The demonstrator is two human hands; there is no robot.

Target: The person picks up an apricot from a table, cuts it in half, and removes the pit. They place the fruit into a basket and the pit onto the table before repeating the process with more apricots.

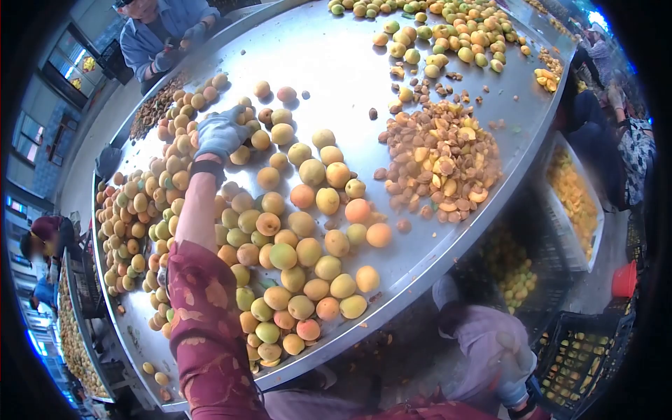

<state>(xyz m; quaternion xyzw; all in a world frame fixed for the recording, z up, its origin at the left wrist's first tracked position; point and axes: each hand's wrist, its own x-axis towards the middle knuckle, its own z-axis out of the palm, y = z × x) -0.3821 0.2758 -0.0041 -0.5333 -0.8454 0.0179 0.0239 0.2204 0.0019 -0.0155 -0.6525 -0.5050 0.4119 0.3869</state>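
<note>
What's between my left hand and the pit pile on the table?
In the head view, whole fruit lie nearest your left hand; past them, a bare strip of table runs to the pit pile.

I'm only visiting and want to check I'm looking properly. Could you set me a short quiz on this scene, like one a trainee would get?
1. True or false: the person's left hand is gloved and is among the whole fruit on the metal table.
2. Where is the red container?
A) In the middle of the metal table
B) Under the left hand
C) Beyond the table's edge, at the right of the picture
3. Which of the person's own hands is off the table?

Key:
1. True.
2. C.
3. The right hand, low in the picture.
</note>
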